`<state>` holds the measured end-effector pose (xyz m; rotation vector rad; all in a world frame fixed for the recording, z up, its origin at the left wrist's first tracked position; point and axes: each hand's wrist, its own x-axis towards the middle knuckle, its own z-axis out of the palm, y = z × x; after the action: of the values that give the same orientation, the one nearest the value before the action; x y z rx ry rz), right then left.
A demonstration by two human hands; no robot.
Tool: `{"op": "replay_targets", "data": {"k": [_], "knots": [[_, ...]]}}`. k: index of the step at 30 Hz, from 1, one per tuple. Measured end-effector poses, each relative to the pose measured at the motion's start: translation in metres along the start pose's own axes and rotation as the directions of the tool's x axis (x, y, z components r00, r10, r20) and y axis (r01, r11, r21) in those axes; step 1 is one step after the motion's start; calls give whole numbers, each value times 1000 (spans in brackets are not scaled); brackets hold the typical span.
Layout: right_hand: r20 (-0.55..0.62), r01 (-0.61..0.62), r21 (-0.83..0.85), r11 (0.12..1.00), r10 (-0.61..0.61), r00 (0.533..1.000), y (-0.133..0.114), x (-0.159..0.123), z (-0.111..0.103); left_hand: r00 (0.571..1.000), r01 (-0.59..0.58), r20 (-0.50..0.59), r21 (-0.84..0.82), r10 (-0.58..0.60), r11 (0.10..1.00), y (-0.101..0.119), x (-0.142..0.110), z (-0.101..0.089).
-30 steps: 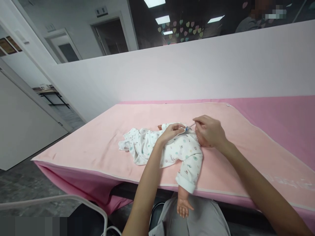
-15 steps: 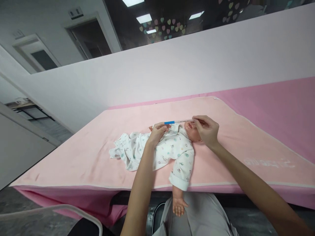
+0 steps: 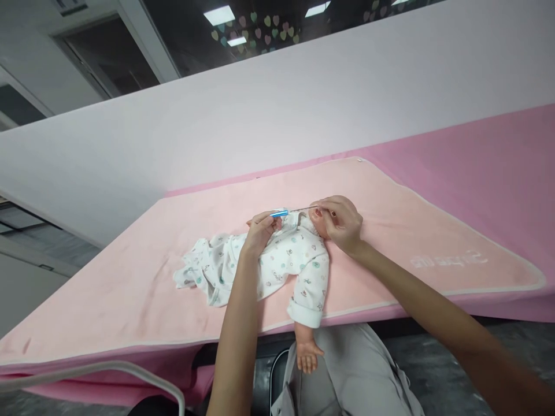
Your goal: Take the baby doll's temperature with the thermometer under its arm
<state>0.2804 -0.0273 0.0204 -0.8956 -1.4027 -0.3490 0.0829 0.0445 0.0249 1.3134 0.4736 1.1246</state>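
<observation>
A baby doll (image 3: 299, 248) in a white printed outfit lies on its back, its head to the right and one arm hanging over the near edge. Over its chest and face is a thin glass thermometer (image 3: 299, 209) with a blue end, held roughly level. My left hand (image 3: 259, 231) is closed round the blue end. At the other end, my right hand (image 3: 342, 222) pinches the clear, slender tip between thumb and fingers, above the doll's face. That hand hides much of the doll's head.
A peach mat (image 3: 143, 254) with white edging lies beneath the doll on a pink-covered table (image 3: 498, 173). Behind rises a white partition (image 3: 260, 115). My grey-trousered lap (image 3: 359, 370) is under the near edge, and a pale curved tube (image 3: 117, 367) crosses the lower left.
The view has shifted to the right, so everything sits further left in the picture. Both hands still hold the thermometer over the doll; its blue end now catches the light.
</observation>
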Motion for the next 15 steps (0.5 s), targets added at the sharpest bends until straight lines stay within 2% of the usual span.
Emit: {"op": "replay_targets", "data": {"k": [7,15], "knots": [[74,179,-85,980,-173,982,10,-7,0,1000,-9,1,-8,9,1000,0,0,-1],[28,362,-116,925,-361,932,17,-14,3,999,-27,35,-81,30,996,0,1,-1]]}}
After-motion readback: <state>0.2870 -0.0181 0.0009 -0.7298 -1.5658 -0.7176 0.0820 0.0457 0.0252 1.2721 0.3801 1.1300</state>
